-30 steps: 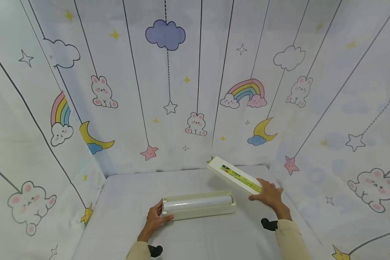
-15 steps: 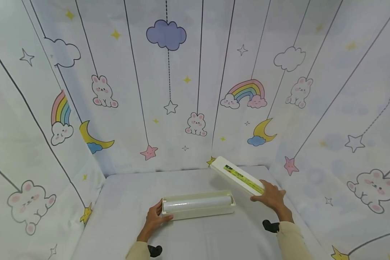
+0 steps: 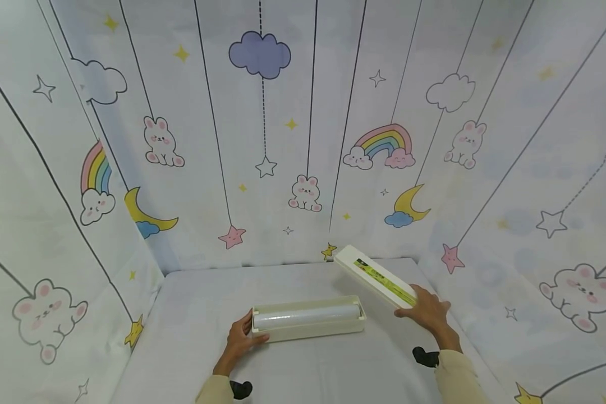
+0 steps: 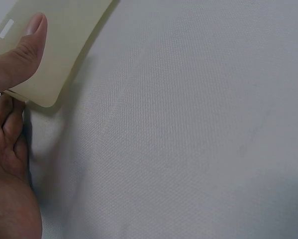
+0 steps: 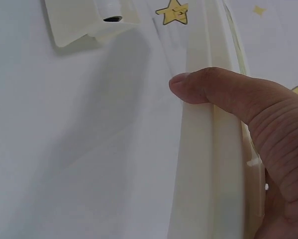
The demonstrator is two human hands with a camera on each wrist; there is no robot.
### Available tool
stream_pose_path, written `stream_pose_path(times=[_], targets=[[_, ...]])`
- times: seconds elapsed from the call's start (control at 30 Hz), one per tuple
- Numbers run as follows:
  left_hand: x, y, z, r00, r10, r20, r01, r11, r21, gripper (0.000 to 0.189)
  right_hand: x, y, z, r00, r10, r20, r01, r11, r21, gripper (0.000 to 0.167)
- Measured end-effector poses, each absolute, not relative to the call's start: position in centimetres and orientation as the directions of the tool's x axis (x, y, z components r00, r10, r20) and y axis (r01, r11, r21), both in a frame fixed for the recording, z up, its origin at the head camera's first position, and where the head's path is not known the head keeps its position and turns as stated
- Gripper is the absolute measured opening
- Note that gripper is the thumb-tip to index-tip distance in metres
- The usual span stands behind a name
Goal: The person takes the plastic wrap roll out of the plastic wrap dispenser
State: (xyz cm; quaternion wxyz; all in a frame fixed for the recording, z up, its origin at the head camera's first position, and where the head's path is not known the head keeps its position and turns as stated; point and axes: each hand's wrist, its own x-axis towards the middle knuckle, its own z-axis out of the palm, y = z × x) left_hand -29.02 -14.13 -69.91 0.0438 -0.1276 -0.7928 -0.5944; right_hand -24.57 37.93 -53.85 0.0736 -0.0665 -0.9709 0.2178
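White lid [image 3: 377,277] tilts apart from box's edge [image 3: 315,330].

"What sort of place is this, a nursery?"

"It has that look. A rabbit [image 3: 305,193], a rainbow [image 3: 384,143] and a purple cloud [image 3: 260,54] are printed across the back wall [image 3: 262,207]."

"And the sides?"

"Similar cartoons cover the left wall [image 3: 30,213] and the right wall [image 3: 525,174], so all three close round the bench [image 3: 308,370] like a small booth."

"Painted on?"

"More like printed sheeting. The left wall creases near the bench, and a yellow moon [image 3: 154,216] breaks off at the corner."

"The bench looks draped too."

"Yes, in pale cloth [image 4: 163,124]; its weave shows up close."

"Home or studio, then?"

"I can't tell which."
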Motion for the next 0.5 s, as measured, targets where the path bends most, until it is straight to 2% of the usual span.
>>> stream_pose_path(times=[0.2,0.5], targets=[[-28.7,-13.9,-69.1,-0.981,0.148,0.122,0.153,0.218,0.964,0.105,-24.3,38.3,-54.7,-0.976,0.179,0.122,0.108,0.889,-0.444,0.094],[-28.8,-14.0,-69.1,-0.98,0.157,0.12,0.152,0.217,0.964,0.105,-23.6,38.8,-55.5,-0.977,0.186,0.104,0.123,0.891,-0.437,0.097]])
